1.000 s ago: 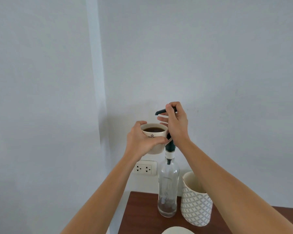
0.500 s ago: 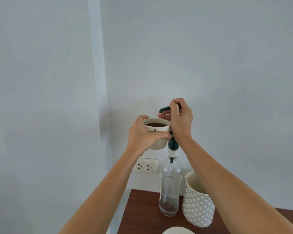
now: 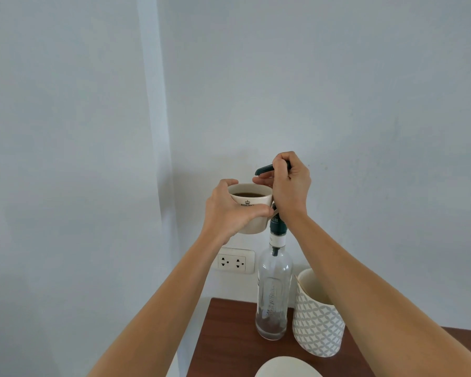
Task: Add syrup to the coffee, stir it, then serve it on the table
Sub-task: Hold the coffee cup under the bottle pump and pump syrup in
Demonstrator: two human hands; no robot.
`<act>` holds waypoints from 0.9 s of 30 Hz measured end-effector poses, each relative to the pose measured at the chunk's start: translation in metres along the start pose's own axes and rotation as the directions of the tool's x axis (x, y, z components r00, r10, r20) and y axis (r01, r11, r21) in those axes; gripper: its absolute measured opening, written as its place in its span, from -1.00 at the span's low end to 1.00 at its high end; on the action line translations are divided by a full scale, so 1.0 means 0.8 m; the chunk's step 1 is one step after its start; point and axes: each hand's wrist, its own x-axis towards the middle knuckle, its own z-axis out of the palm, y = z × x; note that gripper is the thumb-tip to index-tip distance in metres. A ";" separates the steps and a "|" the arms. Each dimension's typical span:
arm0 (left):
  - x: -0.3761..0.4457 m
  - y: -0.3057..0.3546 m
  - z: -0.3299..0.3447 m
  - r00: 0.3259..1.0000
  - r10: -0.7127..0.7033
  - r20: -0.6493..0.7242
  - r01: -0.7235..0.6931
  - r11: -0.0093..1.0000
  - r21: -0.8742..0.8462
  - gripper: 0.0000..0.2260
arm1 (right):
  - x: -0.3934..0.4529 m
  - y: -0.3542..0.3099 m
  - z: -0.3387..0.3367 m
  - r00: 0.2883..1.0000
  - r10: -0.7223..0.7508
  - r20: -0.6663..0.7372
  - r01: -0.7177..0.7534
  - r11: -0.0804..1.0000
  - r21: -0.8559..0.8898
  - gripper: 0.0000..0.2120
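My left hand (image 3: 229,210) grips a cream coffee cup (image 3: 252,202) with dark coffee inside, held in the air just under the pump's spout. My right hand (image 3: 291,186) is closed over the dark green pump head (image 3: 265,169) of a tall clear syrup bottle (image 3: 274,289). The bottle stands on the brown wooden table (image 3: 229,344) and holds only a little brown syrup at its bottom. The spout tip points left, above the cup's rim.
A white patterned ceramic holder (image 3: 317,322) stands right of the bottle. A white saucer's edge (image 3: 287,367) shows at the bottom. A wall socket (image 3: 235,261) sits behind the bottle. The table's left edge runs below my left forearm.
The pump head and my right hand have risen a little. The cup has risen with them and stays under the spout.
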 end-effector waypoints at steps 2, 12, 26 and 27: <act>0.000 0.001 0.000 1.000 -0.002 -0.003 0.002 1.000 0.000 -0.19 | 0.000 0.000 0.000 1.000 -0.003 0.000 0.003 1.000 -0.012 -0.83; -0.001 0.002 0.001 1.000 -0.006 0.006 0.006 1.000 -0.013 -0.15 | 0.002 0.001 0.000 1.000 -0.002 -0.005 0.001 1.000 -0.026 -0.82; 0.001 0.002 0.002 1.000 -0.016 0.007 0.016 1.000 -0.014 -0.14 | 0.003 0.003 -0.002 1.000 -0.030 -0.007 0.030 0.998 -0.048 -0.81; 0.000 0.002 0.002 1.000 -0.016 0.007 0.016 1.000 -0.016 -0.13 | 0.003 0.002 -0.002 0.999 -0.031 -0.007 0.030 0.998 -0.048 -0.80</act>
